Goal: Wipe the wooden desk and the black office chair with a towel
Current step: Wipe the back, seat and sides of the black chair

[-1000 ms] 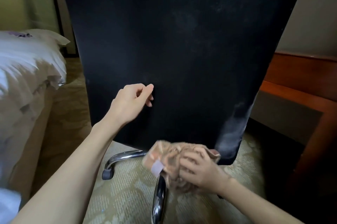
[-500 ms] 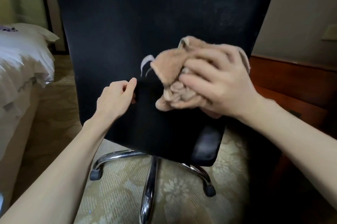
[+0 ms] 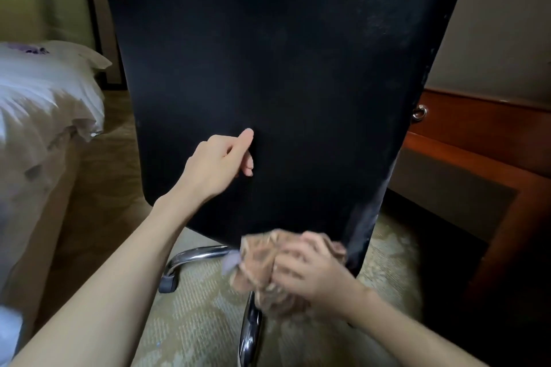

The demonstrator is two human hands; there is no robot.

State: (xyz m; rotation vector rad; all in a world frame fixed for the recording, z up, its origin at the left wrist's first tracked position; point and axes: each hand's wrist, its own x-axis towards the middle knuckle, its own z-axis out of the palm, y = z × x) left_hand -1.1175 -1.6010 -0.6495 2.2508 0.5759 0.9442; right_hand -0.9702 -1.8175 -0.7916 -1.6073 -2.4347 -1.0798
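The back of the black office chair (image 3: 283, 74) fills the middle of the head view. My left hand (image 3: 219, 162) rests against the lower backrest, thumb up, fingers loosely curled and holding nothing. My right hand (image 3: 313, 272) grips a bunched tan towel (image 3: 259, 259) at the bottom edge of the backrest, near its right corner; both are motion-blurred. The wooden desk (image 3: 477, 140), reddish brown, stands behind the chair on the right.
A bed with white bedding (image 3: 38, 104) lies close on the left. The chair's chrome base legs (image 3: 250, 334) and a caster (image 3: 168, 283) stand on patterned carpet (image 3: 190, 316). A drawer ring pull (image 3: 419, 112) shows on the desk front.
My right hand swept the towel from mid-backrest down to the bottom edge. My left hand stayed on the backrest.
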